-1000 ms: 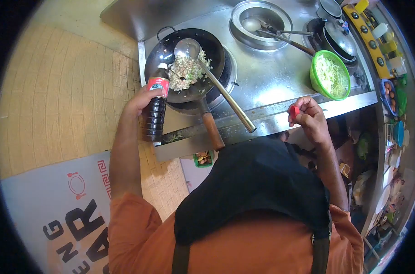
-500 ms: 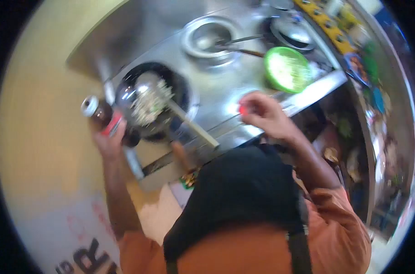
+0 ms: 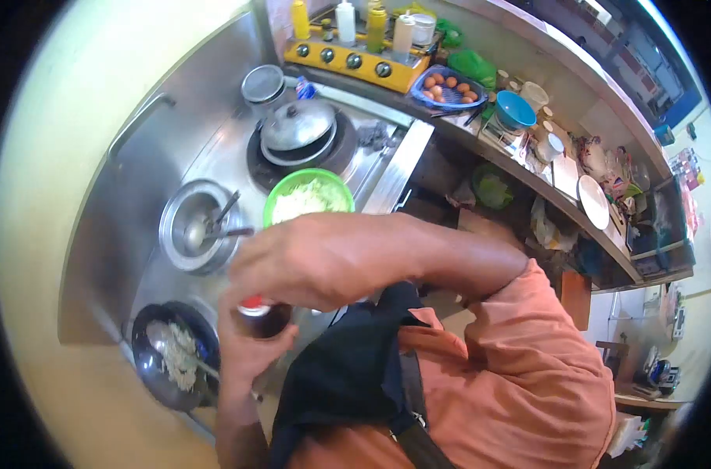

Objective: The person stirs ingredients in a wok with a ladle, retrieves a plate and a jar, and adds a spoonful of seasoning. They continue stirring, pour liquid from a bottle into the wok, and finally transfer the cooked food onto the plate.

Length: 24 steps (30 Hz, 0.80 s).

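Nearest, right hand [image 3: 312, 254] arches over red cap [image 3: 251, 302] at its 8 o'clock; fingertips hidden, cannot tell if pinching. Below, left hand [image 3: 247, 359] curls round dark sauce bottle [image 3: 268, 321], long axis near end-on, neck uppermost; wok [image 3: 147, 375] farther, toward 8 o'clock.

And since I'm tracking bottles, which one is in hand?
The dark bottle in the left hand, with red at its top; the squeeze bottles stand by the yellow knobbed panel.
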Each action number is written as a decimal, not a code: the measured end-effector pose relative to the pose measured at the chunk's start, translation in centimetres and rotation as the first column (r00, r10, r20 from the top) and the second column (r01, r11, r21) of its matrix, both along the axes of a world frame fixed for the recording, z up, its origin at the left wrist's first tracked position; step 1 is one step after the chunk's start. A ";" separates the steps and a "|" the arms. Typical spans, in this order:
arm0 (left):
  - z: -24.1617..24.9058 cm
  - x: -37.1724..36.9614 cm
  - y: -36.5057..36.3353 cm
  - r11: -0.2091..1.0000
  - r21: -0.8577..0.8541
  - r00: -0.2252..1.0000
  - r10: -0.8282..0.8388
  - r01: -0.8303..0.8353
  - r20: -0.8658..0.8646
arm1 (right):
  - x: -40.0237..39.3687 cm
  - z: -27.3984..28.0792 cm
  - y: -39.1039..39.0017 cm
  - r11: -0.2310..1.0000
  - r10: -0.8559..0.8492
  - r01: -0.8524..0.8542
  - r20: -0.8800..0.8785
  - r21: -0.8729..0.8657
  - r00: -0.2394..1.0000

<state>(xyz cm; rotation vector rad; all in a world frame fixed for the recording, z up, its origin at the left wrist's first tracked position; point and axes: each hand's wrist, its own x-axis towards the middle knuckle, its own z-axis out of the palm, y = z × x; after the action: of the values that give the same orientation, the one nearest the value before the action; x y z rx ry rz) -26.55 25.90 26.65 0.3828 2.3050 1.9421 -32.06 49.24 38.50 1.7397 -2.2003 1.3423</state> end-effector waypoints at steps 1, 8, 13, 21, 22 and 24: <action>-0.4 -1.5 2.3 0.998 -0.028 0.992 -0.056 0.059 0.110 | -0.5 0.0 3.0 0.997 -0.015 0.016 -0.004 0.074 1.000; -4.8 -13.0 22.6 0.908 -0.200 0.926 -0.378 0.367 -0.018 | -6.8 -3.1 22.0 0.820 -0.290 0.341 -0.180 0.460 0.940; -4.9 -18.4 34.3 0.811 -0.050 0.808 -0.572 0.583 0.141 | -9.3 -5.6 31.0 0.712 -0.385 0.453 -0.242 0.536 0.891; -8.7 -22.6 43.8 0.581 0.085 0.561 -0.808 0.810 0.178 | -9.6 -7.1 38.8 0.613 -0.486 0.417 -0.097 0.670 0.869; -8.7 -22.6 44.7 0.582 0.084 0.564 -0.808 0.808 0.173 | -9.8 -7.2 39.4 0.612 -0.483 0.418 -0.102 0.672 0.870; -8.8 -22.6 46.1 0.626 0.349 0.540 -0.779 0.697 0.318 | -10.2 -8.2 40.5 0.525 -0.598 0.614 -0.258 0.590 0.759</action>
<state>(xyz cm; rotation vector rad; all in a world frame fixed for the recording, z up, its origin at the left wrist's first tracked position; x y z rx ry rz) -49.17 72.02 17.84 0.7100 1.3173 1.5464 -42.25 89.70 30.26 0.8061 -3.0519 0.3893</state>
